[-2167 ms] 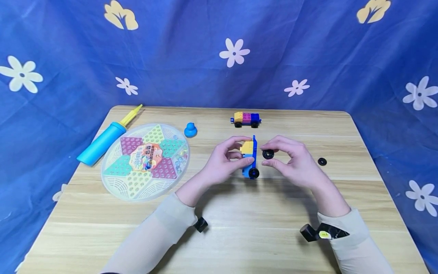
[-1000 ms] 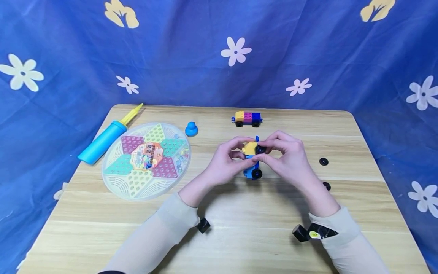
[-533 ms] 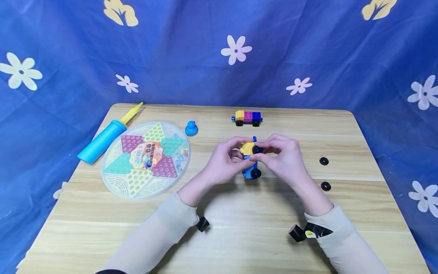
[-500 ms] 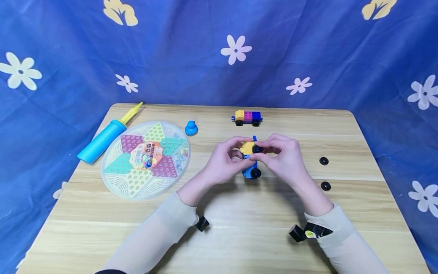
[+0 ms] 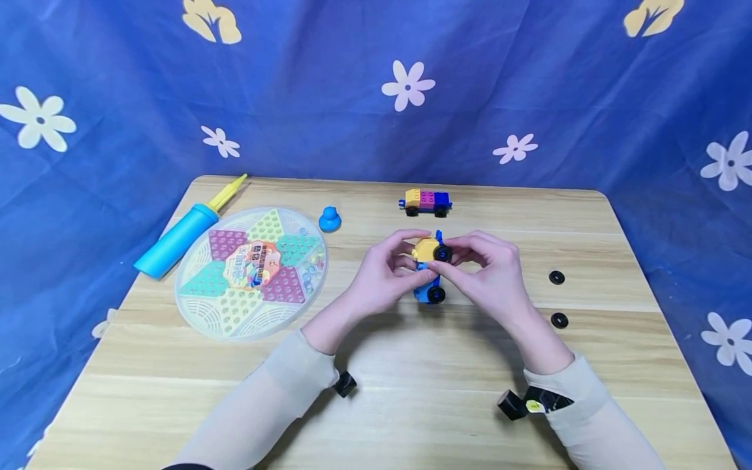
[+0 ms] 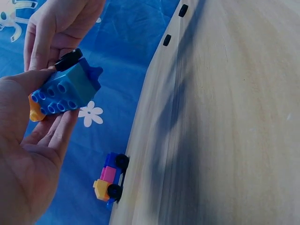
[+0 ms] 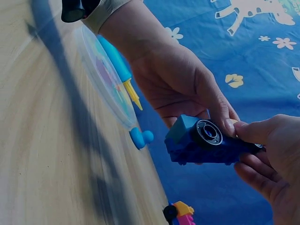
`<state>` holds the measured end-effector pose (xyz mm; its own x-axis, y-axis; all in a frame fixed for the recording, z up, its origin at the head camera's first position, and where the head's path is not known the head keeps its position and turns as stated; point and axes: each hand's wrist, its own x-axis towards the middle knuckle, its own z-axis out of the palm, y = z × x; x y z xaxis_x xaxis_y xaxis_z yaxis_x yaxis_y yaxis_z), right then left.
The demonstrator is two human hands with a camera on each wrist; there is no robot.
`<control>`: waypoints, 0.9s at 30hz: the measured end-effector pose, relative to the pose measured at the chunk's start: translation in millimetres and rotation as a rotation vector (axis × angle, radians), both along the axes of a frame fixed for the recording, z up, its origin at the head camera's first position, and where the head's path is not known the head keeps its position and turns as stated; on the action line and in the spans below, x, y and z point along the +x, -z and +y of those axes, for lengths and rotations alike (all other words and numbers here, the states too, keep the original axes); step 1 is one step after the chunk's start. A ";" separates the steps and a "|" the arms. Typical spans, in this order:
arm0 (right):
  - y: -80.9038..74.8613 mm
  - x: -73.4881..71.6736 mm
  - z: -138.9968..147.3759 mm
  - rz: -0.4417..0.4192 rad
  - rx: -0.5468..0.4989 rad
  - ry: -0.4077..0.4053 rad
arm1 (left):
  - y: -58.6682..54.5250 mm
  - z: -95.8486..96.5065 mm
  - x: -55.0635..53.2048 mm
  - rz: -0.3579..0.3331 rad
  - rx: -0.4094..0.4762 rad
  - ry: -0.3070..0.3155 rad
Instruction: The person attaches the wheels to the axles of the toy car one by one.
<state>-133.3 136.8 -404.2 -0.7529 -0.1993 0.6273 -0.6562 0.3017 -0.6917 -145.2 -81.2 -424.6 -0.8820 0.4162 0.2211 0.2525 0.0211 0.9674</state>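
My left hand [image 5: 384,271] grips a toy block car [image 5: 424,271], yellow at the far end and light blue at the near end, on a dark blue base. The car is held up on its side above the table, studs facing left. One black wheel [image 7: 209,132] sits on the near end of its right-hand side. At the yellow end my right hand [image 5: 493,267] pinches a second black wheel [image 5: 442,253] against the base, thumb and fingers on either side of it. In the left wrist view, studs show on the light blue block [image 6: 70,89].
Two loose black wheels [image 5: 556,277] lie to the right of my right hand. A second block car [image 5: 425,201] stands at the back, near a blue toy duck [image 5: 329,220]. At left lie a round Chinese checkers board [image 5: 202,320] and a blue hand pump [image 5: 176,241].
My right hand has brought the black wheel leftward from beside the car onto the base at its yellow end. Its fingers have since shifted slightly, showing more of the wheel. My left hand keeps its grip.
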 end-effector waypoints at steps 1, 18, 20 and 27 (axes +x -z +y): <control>0.5 0.1 0.3 0.003 -0.003 0.001 | -0.1 -0.2 -0.1 -0.007 0.000 -0.009; -4.1 2.7 13.0 -0.210 0.050 -0.086 | -7.0 -5.9 0.0 0.157 -0.233 -0.131; -7.1 2.1 14.5 -0.246 0.094 -0.101 | -8.0 -7.1 -0.5 0.198 -0.260 -0.129; -13.8 -0.4 13.7 -0.275 0.197 -0.132 | -9.4 -8.5 0.2 0.328 -0.365 -0.115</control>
